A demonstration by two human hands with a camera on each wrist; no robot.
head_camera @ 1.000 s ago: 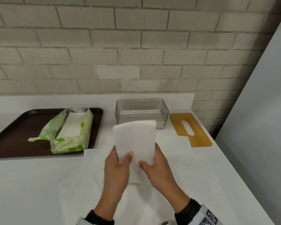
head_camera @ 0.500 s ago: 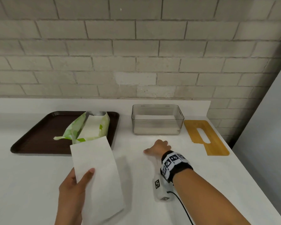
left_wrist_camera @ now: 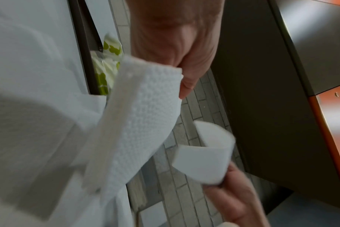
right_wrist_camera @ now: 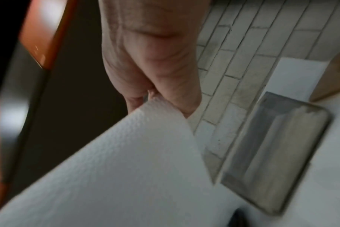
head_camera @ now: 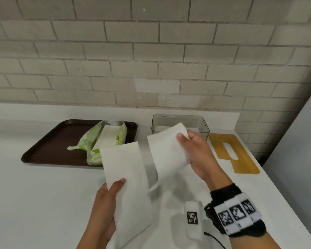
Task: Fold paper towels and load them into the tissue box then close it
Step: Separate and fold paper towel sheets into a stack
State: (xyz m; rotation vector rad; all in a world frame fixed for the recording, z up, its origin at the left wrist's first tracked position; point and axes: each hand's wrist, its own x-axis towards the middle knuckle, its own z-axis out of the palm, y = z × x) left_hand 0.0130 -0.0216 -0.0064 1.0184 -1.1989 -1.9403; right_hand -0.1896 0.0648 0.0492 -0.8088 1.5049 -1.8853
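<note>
The left hand point(head_camera: 104, 202) gripped a folded paper towel point(head_camera: 126, 177) low over the white counter point(head_camera: 34, 203), thumb curled across its face, much as it had half a second before. The right hand point(head_camera: 198, 155), which had then been reaching flat toward the tissue box point(head_camera: 203, 125) with nothing in it, had risen and now pinched a second paper towel point(head_camera: 167, 150) by its upper edge, the sheet hanging loose just in front of the box. The two towels were apart. The clear box stood open against the brick wall, its wooden lid point(head_camera: 241, 157) lying flat just to its right. On the brown tray point(head_camera: 50, 146) lay the green towel pack point(head_camera: 100, 141), torn open.
</note>
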